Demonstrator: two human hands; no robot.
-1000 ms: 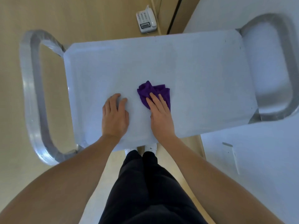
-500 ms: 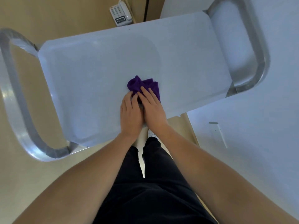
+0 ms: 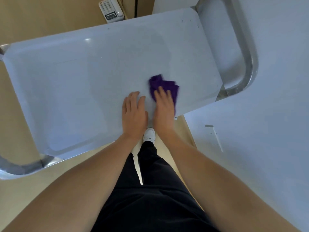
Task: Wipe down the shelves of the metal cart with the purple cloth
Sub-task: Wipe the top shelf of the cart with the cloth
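Both flat palms (image 3: 163,108), cloth (image 3: 164,85) underneath.

No readable text anywhere; telephone (image 3: 111,10) keypad and display too blurred to read

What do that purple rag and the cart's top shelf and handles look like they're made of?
The purple cloth looks like soft woven fabric, bunched and creased under the right hand. The top shelf looks like smooth metal with a dull sheen and a small glint. The handle looks like brushed metal tubing, showing streaky reflections.
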